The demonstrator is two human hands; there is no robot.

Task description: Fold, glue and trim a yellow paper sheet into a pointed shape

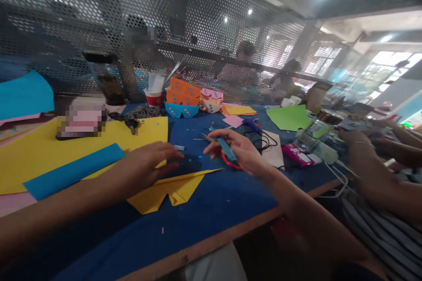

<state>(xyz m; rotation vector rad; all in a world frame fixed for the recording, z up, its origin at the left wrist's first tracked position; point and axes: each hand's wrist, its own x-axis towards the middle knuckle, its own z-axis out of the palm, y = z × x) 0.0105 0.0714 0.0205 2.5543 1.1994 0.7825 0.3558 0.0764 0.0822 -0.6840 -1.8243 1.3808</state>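
My right hand [242, 149] is closed around small scissors [208, 137], whose metal tips point left. A light-blue strip [227, 148] lies along the fingers of this hand; its kind is not clear. A red loop [231, 164] shows just under the hand, perhaps the scissors' handle. With fingers stretched and apart, my left hand [151, 160] is over the blue tabletop, holding nothing. Near its fingertips lies a small pale-blue scrap [179, 147]. A folded yellow paper piece [184, 189] with a notched edge rests below both hands, partly behind the left one.
Yellow sheets [154, 129], a blue paper strip [79, 171] and keys [132, 125] lie left. Orange and blue folded papers [182, 109], a paper cup [154, 96] and a jar [108, 79] stand behind. Right are a pink device [298, 155], cables and another person's arm [372, 171].
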